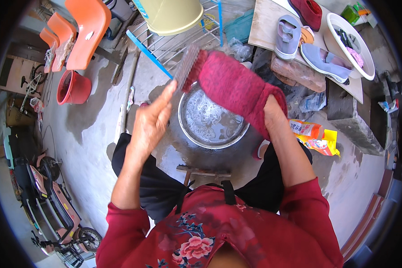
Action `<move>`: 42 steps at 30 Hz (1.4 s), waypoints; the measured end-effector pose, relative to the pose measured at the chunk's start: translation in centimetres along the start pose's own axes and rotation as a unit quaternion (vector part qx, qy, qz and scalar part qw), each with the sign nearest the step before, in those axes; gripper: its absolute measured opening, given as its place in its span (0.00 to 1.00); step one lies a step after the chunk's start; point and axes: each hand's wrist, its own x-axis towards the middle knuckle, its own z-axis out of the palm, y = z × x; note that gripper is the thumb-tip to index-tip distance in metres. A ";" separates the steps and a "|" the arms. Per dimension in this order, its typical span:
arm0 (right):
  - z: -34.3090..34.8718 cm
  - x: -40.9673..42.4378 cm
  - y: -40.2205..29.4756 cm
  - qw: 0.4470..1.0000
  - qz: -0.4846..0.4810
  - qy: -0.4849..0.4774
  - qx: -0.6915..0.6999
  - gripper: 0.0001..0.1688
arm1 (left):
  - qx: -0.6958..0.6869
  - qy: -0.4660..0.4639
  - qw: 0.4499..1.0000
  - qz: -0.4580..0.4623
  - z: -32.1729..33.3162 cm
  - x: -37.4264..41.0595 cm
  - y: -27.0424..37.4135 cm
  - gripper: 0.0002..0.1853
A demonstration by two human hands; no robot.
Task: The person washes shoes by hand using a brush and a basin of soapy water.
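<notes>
My left hand [153, 120] grips a scrubbing brush [187, 68], its bristles turned to the right against or close to the toe of a dark red fabric shoe [232, 80]. Inside the opening of that shoe is my right hand [274, 112]; its fingers are hidden, and it holds the shoe up sideways. Below both hands a round metal basin [217, 146] of foamy water stands on the wet concrete floor. Brush and shoe are slightly blurred. Part of another red shoe [258, 152] shows near my right knee.
Grey shoes [287, 37], another red shoe [310, 15] and a white basin [368, 67] of cloths rest on a board [263, 30] at upper right. A detergent bag [316, 139] lies right. Ahead is a blue-edged rack [152, 60] under a cream bucket [174, 16]; left, a red bucket [74, 88].
</notes>
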 end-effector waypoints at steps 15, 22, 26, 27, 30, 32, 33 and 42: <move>0.5 0.6 0.5 0.997 0.054 0.001 0.050 0.18 | -0.050 -0.026 0.994 -0.098 0.8 -1.2 -0.6 0.22; 0.2 -0.2 1.2 0.995 0.094 -0.035 -0.022 0.18 | -0.054 -0.041 0.991 -0.114 -0.2 1.1 -1.0 0.22; 1.0 0.3 -0.5 0.997 0.053 -0.055 -0.007 0.17 | -0.046 -0.047 0.991 -0.116 -0.1 -1.4 0.1 0.23; 1.5 0.7 -0.7 0.997 0.050 -0.054 0.021 0.17 | -0.035 -0.044 0.994 -0.095 0.2 -1.6 0.3 0.23; 2.1 1.9 -0.2 0.993 0.067 -0.014 0.100 0.17 | 0.007 -0.060 0.994 -0.086 2.0 -1.3 1.3 0.24; 2.0 2.2 0.4 0.985 0.085 0.041 0.143 0.17 | 0.035 -0.076 0.996 -0.040 3.8 -1.6 2.1 0.26; 2.0 2.1 0.6 0.980 0.093 0.071 0.161 0.17 | 0.050 -0.085 0.995 0.001 5.0 -2.4 1.9 0.27; 0.2 2.3 1.1 0.971 0.098 0.023 0.218 0.16 | 0.115 -0.062 0.989 0.066 7.9 -3.2 3.4 0.30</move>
